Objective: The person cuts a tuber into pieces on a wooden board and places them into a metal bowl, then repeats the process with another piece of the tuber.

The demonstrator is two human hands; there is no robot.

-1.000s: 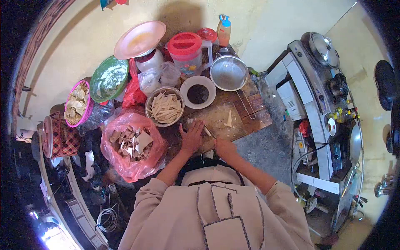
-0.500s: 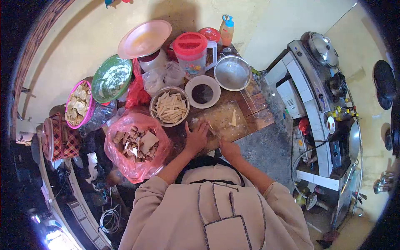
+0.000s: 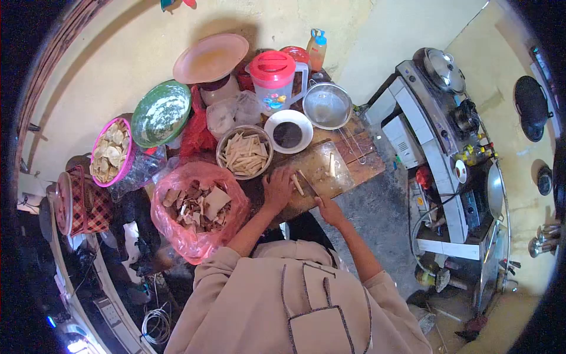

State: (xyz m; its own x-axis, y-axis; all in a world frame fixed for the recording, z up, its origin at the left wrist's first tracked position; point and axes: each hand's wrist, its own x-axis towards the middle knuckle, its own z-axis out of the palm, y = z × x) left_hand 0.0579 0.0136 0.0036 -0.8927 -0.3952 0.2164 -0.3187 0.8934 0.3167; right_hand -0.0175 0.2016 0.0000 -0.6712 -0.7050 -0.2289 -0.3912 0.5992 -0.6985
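My right hand (image 3: 329, 210) is wrapped round the handle of a knife (image 3: 308, 184), whose blade lies over the cutting board (image 3: 315, 168). Against the blade's left side is a pale stick (image 3: 298, 184). My left hand (image 3: 278, 187) rests on the board's left part, fingertips beside that stick, fingers partly spread. Farther right on the board lie more pale pieces (image 3: 332, 164). Behind my left hand stands a metal bowl (image 3: 220, 154) full of pale sticks, next to a white bowl (image 3: 303, 123) of dark liquid.
Left of my hands sits a pink plastic bag (image 3: 236, 206) of brown pieces. A strainer (image 3: 328, 106), a red-lidded pitcher (image 3: 273, 85), a green basin (image 3: 160, 113) and a pink basket (image 3: 127, 168) stand at the back. A stove (image 3: 427, 97) is at the right.
The knife and my right hand have moved slightly right, away from my left hand. The stick beside the blade shows more clearly. The whole view has shifted a little.
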